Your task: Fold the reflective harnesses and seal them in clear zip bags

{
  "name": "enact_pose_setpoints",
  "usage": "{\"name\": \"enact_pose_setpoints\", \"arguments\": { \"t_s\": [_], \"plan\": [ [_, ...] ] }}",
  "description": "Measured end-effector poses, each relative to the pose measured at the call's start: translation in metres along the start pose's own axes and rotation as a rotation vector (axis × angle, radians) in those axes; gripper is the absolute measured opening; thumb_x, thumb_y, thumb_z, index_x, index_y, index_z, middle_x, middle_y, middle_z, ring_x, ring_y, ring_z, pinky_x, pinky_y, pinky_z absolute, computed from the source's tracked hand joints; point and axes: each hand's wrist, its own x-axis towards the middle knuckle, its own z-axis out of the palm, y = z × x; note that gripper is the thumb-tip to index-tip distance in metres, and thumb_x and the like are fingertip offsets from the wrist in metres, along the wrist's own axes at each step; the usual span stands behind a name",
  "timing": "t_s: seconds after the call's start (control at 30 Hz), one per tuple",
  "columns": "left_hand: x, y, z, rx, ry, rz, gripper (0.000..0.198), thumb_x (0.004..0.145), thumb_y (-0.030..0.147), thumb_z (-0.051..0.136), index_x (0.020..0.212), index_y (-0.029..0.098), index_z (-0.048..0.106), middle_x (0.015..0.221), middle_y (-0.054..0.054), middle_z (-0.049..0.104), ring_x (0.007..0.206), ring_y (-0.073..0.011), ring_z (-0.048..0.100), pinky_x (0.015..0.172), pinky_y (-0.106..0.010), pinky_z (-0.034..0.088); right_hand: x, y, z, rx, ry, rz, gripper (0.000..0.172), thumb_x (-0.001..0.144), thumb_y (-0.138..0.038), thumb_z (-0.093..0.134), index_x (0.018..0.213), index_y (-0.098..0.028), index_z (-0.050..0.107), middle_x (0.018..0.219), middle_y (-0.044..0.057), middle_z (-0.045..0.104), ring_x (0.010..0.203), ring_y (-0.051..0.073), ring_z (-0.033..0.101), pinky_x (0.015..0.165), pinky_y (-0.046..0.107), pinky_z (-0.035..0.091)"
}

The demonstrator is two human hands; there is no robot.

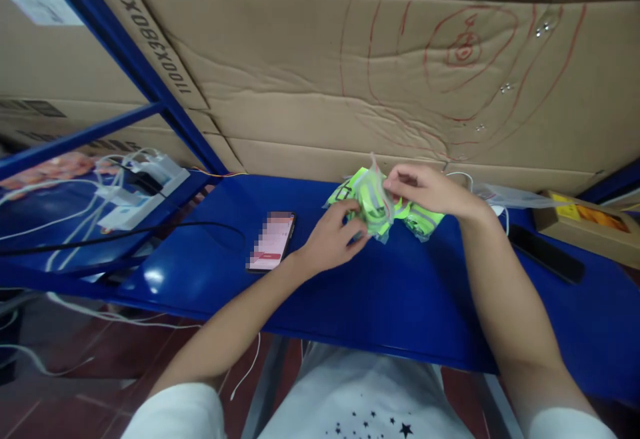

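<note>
A neon-green item in a clear plastic bag (374, 200) lies on the blue table (390, 292) near its far edge. My left hand (333, 238) grips the bag's lower left side, fingers curled round it. My right hand (429, 189) pinches the bag's top right edge. Another green packet (423, 219) lies just beneath my right hand, touching the bag.
A phone (271, 241) lies face up left of my left hand. A power strip with white cables (143, 189) sits on the left shelf. A black flat object (546, 254) and a cardboard box (583, 219) are at the right. Cardboard sheets (350, 79) wall the back.
</note>
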Motion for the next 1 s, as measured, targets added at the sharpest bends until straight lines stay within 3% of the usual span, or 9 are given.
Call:
{"name": "enact_pose_setpoints", "arguments": {
  "t_s": [0.2, 0.27, 0.37, 0.5, 0.57, 0.67, 0.83, 0.93, 1.0],
  "plan": [
    [-0.001, 0.023, 0.007, -0.329, -0.302, 0.103, 0.041, 0.089, 0.054, 0.069, 0.104, 0.016, 0.068, 0.105, -0.012, 0.065, 0.096, -0.0233, 0.064, 0.087, -0.037, 0.055, -0.001, 0.012, 0.012, -0.283, -0.282, 0.050, 0.045, 0.097, -0.060, 0.048, 0.082, -0.019, 0.060, 0.075, 0.001, 0.063, 0.068, 0.015, 0.055, 0.062, 0.027, 0.036],
    [0.001, 0.025, 0.005, -0.549, -0.258, -0.038, 0.034, 0.094, 0.047, 0.065, 0.106, 0.015, 0.068, 0.100, -0.011, 0.069, 0.088, -0.0193, 0.066, 0.081, -0.031, 0.055, 0.000, 0.014, 0.015, -0.317, -0.313, 0.026, 0.043, 0.099, -0.056, 0.047, 0.081, -0.019, 0.060, 0.074, 0.000, 0.061, 0.068, 0.014, 0.053, 0.062, 0.027, 0.036],
    [0.006, 0.022, -0.002, -0.887, -0.162, -0.397, 0.027, 0.098, 0.040, 0.061, 0.095, 0.014, 0.068, 0.081, -0.006, 0.069, 0.068, -0.0123, 0.064, 0.065, -0.023, 0.052, 0.002, 0.011, 0.016, -0.262, -0.320, -0.038, 0.038, 0.100, -0.047, 0.046, 0.079, -0.019, 0.061, 0.073, -0.001, 0.059, 0.068, 0.013, 0.052, 0.064, 0.026, 0.037],
    [0.012, 0.016, -0.010, -1.185, -0.152, -0.764, 0.046, 0.092, 0.056, 0.065, 0.077, 0.013, 0.065, 0.066, -0.002, 0.065, 0.054, -0.0110, 0.062, 0.053, -0.023, 0.051, -0.002, -0.002, 0.017, -0.104, -0.114, -0.014, 0.036, 0.089, -0.050, 0.066, 0.074, -0.019, 0.059, 0.066, -0.003, 0.055, 0.061, 0.010, 0.047, 0.057, 0.025, 0.034],
    [0.013, 0.016, -0.009, -1.219, -0.165, -0.830, 0.049, 0.089, 0.060, 0.066, 0.076, 0.012, 0.065, 0.066, -0.003, 0.066, 0.051, -0.0123, 0.063, 0.046, -0.022, 0.049, -0.005, -0.011, 0.019, 0.059, -0.051, 0.072, 0.040, 0.081, -0.053, 0.075, 0.072, -0.020, 0.054, 0.060, -0.005, 0.051, 0.053, 0.009, 0.044, 0.051, 0.024, 0.032],
    [0.011, 0.016, -0.002, -1.194, -0.237, -0.860, 0.048, 0.090, 0.058, 0.065, 0.079, 0.011, 0.067, 0.070, -0.005, 0.068, 0.048, -0.0128, 0.064, 0.039, -0.021, 0.045, -0.008, -0.017, 0.022, 0.146, -0.138, 0.179, 0.038, 0.082, -0.054, 0.073, 0.077, -0.021, 0.056, 0.059, -0.004, 0.057, 0.049, 0.010, 0.051, 0.048, 0.024, 0.037],
    [0.003, 0.015, 0.014, -1.118, -0.481, -0.884, 0.040, 0.087, 0.052, 0.072, 0.088, 0.012, 0.070, 0.074, -0.003, 0.069, 0.055, -0.0104, 0.064, 0.045, -0.018, 0.046, -0.004, 0.007, 0.017, -0.280, 0.021, 0.260, 0.036, 0.091, -0.056, 0.059, 0.091, -0.020, 0.064, 0.072, 0.002, 0.069, 0.052, 0.014, 0.058, 0.052, 0.026, 0.040],
    [0.002, 0.016, 0.017, -1.144, -0.477, -0.873, 0.038, 0.086, 0.050, 0.073, 0.089, 0.012, 0.070, 0.072, -0.001, 0.068, 0.059, -0.0097, 0.064, 0.054, -0.019, 0.049, 0.000, 0.021, 0.010, -0.503, 0.016, 0.253, 0.041, 0.093, -0.055, 0.054, 0.080, -0.018, 0.066, 0.073, 0.006, 0.070, 0.063, 0.017, 0.060, 0.057, 0.028, 0.037],
    [0.003, 0.018, 0.015, -1.172, -0.465, -0.874, 0.038, 0.085, 0.050, 0.075, 0.088, 0.012, 0.070, 0.072, -0.001, 0.068, 0.060, -0.0095, 0.064, 0.056, -0.019, 0.049, 0.000, 0.022, 0.007, -0.518, -0.052, 0.185, 0.037, 0.094, -0.048, 0.054, 0.081, -0.018, 0.069, 0.075, 0.005, 0.071, 0.067, 0.018, 0.061, 0.061, 0.029, 0.037]
  ]
}}
